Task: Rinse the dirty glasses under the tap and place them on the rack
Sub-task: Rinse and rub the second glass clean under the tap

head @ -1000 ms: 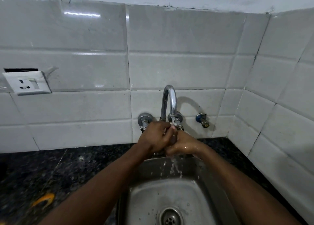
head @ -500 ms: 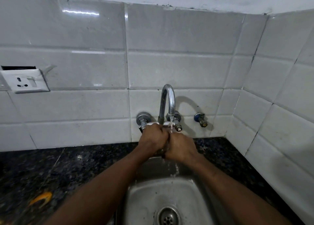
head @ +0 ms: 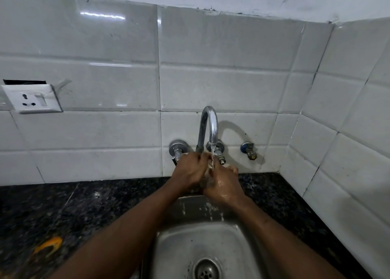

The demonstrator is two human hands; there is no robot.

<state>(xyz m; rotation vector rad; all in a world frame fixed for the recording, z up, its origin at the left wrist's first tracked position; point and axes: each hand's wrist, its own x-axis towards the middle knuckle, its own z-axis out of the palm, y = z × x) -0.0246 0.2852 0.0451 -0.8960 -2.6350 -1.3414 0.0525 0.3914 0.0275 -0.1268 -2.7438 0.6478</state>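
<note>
Both my hands meet under the running tap [head: 209,123], over the back edge of the steel sink [head: 242,247]. My left hand [head: 190,171] curls in from the left, its fingers laid against my right hand [head: 223,187], which is wet and shiny. The thin stream of water [head: 212,159] falls right where the two hands touch. Something pale glints between the fingers there; I cannot tell whether it is a glass or just splashing water. No glass and no rack show clearly anywhere in view.
White tiled walls close in behind and on the right. A dark speckled counter [head: 84,207] flanks the sink, with an orange scrap [head: 49,245] at the left. A wall socket [head: 31,98] hangs at the left, a small valve [head: 249,150] right of the tap, and the drain [head: 206,271] below.
My hands have shifted against each other under the stream; the right hand has turned so more of its wet back shows. The tap keeps running.
</note>
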